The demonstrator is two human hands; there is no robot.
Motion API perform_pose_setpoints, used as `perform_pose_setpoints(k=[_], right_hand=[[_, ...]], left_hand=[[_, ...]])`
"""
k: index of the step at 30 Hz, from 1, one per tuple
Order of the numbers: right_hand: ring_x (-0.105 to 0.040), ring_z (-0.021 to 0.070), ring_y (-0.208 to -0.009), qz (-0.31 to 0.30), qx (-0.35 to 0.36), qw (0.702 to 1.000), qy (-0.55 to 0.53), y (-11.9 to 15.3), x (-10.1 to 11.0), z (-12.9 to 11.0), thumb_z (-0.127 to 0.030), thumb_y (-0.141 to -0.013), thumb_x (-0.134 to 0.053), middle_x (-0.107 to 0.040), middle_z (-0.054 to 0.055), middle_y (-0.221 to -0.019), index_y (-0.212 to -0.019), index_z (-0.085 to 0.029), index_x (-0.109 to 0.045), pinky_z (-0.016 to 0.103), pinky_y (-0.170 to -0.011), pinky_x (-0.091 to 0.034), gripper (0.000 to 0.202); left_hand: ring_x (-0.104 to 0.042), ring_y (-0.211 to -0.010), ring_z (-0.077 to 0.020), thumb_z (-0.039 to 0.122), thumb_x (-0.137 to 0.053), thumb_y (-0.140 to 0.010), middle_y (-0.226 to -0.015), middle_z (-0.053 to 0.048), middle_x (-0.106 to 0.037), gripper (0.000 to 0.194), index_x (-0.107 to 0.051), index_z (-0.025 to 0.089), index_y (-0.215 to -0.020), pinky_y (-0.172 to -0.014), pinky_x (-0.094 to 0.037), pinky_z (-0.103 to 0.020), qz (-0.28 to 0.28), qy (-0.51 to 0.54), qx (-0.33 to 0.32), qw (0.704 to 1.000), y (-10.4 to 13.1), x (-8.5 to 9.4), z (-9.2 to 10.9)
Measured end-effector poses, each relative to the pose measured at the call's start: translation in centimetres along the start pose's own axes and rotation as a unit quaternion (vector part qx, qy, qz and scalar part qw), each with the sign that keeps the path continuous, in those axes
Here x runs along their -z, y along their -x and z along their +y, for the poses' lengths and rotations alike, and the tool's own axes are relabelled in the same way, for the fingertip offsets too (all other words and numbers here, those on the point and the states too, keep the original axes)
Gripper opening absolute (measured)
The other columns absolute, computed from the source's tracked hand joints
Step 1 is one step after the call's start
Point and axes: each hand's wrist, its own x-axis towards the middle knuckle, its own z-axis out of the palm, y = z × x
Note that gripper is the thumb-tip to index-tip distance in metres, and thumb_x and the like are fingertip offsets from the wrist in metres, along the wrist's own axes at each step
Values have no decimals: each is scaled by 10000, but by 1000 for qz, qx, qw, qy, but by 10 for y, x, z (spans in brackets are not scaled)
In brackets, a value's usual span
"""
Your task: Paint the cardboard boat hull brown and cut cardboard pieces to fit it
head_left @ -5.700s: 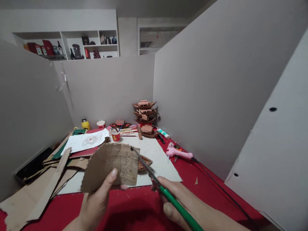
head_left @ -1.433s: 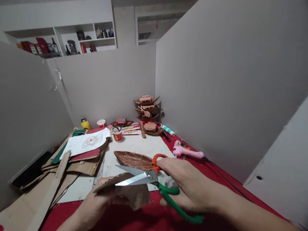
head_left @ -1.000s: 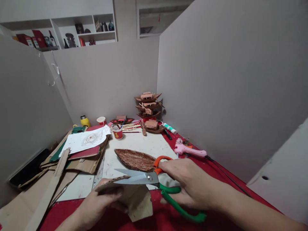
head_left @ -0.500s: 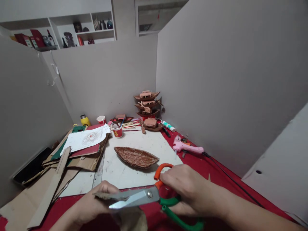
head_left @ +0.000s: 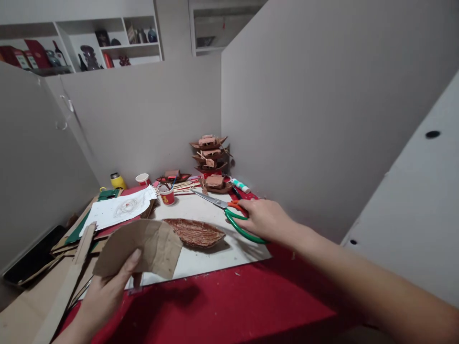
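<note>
Cardboard piece (head_left: 145, 241) and scissors (head_left: 219, 203) held well apart

At far left, a long cardboard strip (head_left: 68, 282) lies on flat scraps, its lower end cut off by the frame. The left hand (head_left: 107, 296) pinches the cardboard piece, thumb on its near face, perhaps to leave the curved edge free; most other fingers are hidden behind. Raised over the near part of the white board (head_left: 218, 258), the piece partly covers the left end of a toy boat (head_left: 201, 232). The boat rests on that board, probably to keep the red cover (head_left: 215, 306) clean. The right hand (head_left: 267, 220) is closed around the scissors' handles, blades pointing away and leftward, likely to hold the tips clear of the left hand. Which fingers pass through the loops is hard to tell, and the forearm hides the surface behind it.
</note>
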Motion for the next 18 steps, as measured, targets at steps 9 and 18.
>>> perform_pose_setpoints(k=[9,18], right_hand=[[-652,202,-954,-70,67,995,-10,-79,-38,-11,-331,-951,-592,-647,77,-1137,-1141,-155,-616,405,-828,-554,260],[-617,238,-1113,16,172,972,-157,-58,-16,-19,-145,-849,-617,-643,136,-1245,-1277,-154,-578,377,-946,-504,430]], left_hand=[[-733,-789,-247,367,-657,-845,-913,-58,-784,255,-740,203,-1023,-750,-586,-336,-33,-6,-168,985,-44,-25,-5],[-620,-1183,-247,87,-564,-863,-1296,-101,-662,475,-606,249,-1308,-1020,-473,-368,-124,-105,-369,915,-74,-37,-21]])
